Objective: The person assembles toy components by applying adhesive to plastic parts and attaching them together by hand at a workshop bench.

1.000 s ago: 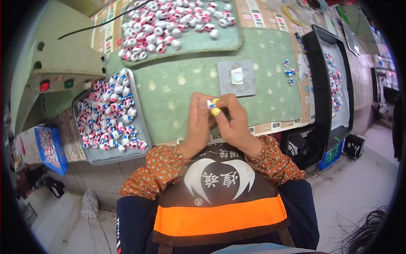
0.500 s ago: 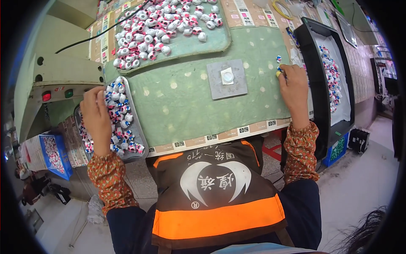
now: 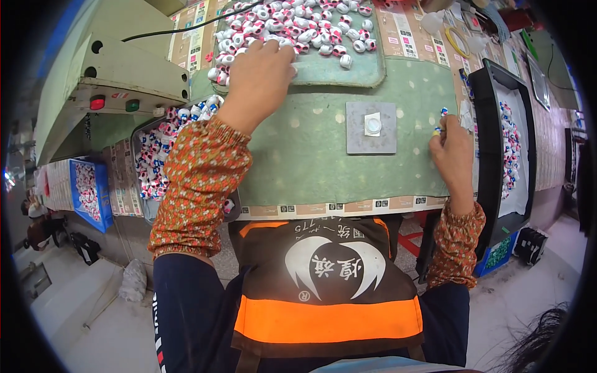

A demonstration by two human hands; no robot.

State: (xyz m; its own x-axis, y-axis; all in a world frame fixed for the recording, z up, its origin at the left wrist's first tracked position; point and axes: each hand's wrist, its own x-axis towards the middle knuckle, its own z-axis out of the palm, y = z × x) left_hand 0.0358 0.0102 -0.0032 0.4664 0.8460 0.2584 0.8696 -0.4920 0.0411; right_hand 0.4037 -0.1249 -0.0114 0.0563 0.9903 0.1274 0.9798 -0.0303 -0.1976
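My left hand reaches over the near left part of a pile of small white and pink figure pieces. Its fingers are spread and bent down onto the pieces, their tips partly hidden. That pile lies on a pale green tray at the back. On the right of the green cloth, my right hand pinches a small blue and white piece between thumb and finger; something yellow shows at the thumb tip. Another small blue and white piece is just beyond its fingertips.
A grey square plate with a round clear disc lies mid-cloth. Under my left forearm stands a metal tray of mixed pieces. A beige machine with red and green buttons is at left, a black bin at right.
My left hand has left the metal tray and moved up and right to the white and pink pile. My right hand stays near the cloth's right side, slightly nearer. The view has shifted left.
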